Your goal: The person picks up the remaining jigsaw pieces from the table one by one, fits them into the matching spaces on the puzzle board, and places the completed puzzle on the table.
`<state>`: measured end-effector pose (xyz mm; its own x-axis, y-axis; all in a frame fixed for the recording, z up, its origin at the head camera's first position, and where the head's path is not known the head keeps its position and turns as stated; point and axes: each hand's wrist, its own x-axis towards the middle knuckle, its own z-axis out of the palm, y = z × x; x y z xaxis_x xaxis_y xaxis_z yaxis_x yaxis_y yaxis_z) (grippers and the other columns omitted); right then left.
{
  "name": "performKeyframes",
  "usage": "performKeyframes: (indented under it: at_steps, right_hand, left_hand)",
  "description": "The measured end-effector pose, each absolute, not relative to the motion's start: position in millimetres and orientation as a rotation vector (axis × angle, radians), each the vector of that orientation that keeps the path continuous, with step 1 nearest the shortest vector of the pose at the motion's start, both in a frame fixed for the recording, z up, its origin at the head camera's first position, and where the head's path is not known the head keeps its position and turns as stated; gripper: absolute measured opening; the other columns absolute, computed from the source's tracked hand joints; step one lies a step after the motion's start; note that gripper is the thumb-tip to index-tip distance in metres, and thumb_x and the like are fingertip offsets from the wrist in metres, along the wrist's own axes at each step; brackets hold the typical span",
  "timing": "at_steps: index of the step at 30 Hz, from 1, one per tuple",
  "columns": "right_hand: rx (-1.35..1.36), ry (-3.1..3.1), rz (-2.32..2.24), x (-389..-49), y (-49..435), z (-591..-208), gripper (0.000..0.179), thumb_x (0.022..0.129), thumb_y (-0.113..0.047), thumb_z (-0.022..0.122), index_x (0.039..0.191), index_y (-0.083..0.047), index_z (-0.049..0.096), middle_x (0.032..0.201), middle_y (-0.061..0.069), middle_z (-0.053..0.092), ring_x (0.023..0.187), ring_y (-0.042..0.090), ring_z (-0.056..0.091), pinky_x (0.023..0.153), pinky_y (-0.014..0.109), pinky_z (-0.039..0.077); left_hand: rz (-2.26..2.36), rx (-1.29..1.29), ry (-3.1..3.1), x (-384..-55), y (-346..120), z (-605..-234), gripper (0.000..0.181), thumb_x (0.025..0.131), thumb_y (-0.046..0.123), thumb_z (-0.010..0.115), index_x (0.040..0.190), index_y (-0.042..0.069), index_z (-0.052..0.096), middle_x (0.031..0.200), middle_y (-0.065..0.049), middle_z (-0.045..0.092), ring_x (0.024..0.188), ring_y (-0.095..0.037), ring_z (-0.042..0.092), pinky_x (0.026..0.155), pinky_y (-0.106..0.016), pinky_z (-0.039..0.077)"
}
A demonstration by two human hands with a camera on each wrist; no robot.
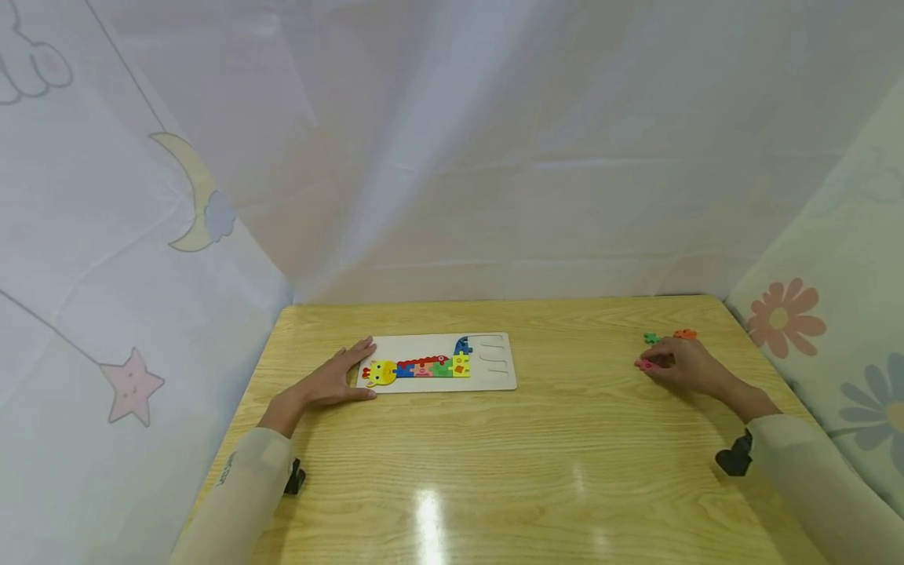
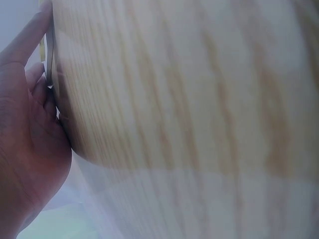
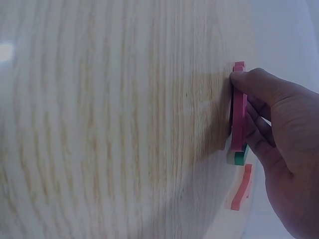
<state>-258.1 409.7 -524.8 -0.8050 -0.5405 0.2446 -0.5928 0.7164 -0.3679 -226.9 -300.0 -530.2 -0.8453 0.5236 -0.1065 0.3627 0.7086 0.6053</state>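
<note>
In the head view, a pale puzzle board (image 1: 417, 349) lies on the table with a part-filled giraffe puzzle, its yellow head at the left. My left hand (image 1: 335, 382) holds the board's left end, thumb along the near edge and fingers over the far edge. At the table's right side, my right hand (image 1: 681, 369) pinches a pink puzzle piece (image 3: 239, 109) between thumb and fingers. Just beyond that hand lie a green puzzle piece (image 1: 650, 338) and orange puzzle pieces (image 1: 685, 334), the orange partly hidden behind the hand.
The wood-grain table (image 1: 494, 463) ends at a pale hanging cloth (image 1: 452, 196) at the back and sides. Leg outlines (image 1: 494, 357) show on the board's right end. Dark wrist straps (image 1: 736, 455) sit at both sleeve cuffs.
</note>
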Motion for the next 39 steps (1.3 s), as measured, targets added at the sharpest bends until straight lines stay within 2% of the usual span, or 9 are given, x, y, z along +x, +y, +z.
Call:
performKeyframes:
  at_steps: [15,24,33,39]
  right_hand:
    - [0.935,-2.812,0.642,-257,402,-517,0.018,0.081,0.0,0.088,0.098,-0.004,0.082,0.085,-0.005,0.07,0.07,0.0,0.059,0.058,0.023,0.053]
    - [0.903,-2.852,0.633,-258,399,-513,0.024,0.08,0.003,0.088,0.102,0.006,0.08,0.086,0.002,0.07,0.071,0.003,0.061,0.06,0.024,0.055]
    - [0.929,-2.85,0.648,-258,393,-507,0.021,0.084,-0.005,0.089,0.103,0.003,0.081,0.084,-0.001,0.066,0.069,0.0,0.056,0.057,0.024,0.052]
    - [0.981,-2.774,0.624,-259,384,-503,0.02,0.081,-0.006,0.091,0.098,-0.001,0.082,0.08,-0.006,0.064,0.065,-0.003,0.052,0.054,0.022,0.049]
  left_hand:
    - [0.852,0.701,2.652,-227,-301,-531,0.103,0.092,0.044,0.082,0.168,0.003,0.026,0.177,-0.018,0.014,0.162,-0.042,0.015,0.13,-0.063,0.005]
    - [0.838,0.7,2.654,-228,-303,-535,0.104,0.092,0.044,0.082,0.168,0.004,0.025,0.177,-0.017,0.013,0.162,-0.041,0.014,0.131,-0.062,0.005]
    - [0.847,0.709,2.651,-228,-303,-537,0.103,0.092,0.043,0.082,0.168,0.003,0.025,0.177,-0.017,0.013,0.162,-0.041,0.014,0.131,-0.063,0.005]
    - [0.848,0.706,2.65,-227,-302,-534,0.103,0.092,0.043,0.083,0.168,0.003,0.025,0.177,-0.017,0.014,0.162,-0.041,0.014,0.131,-0.062,0.005]
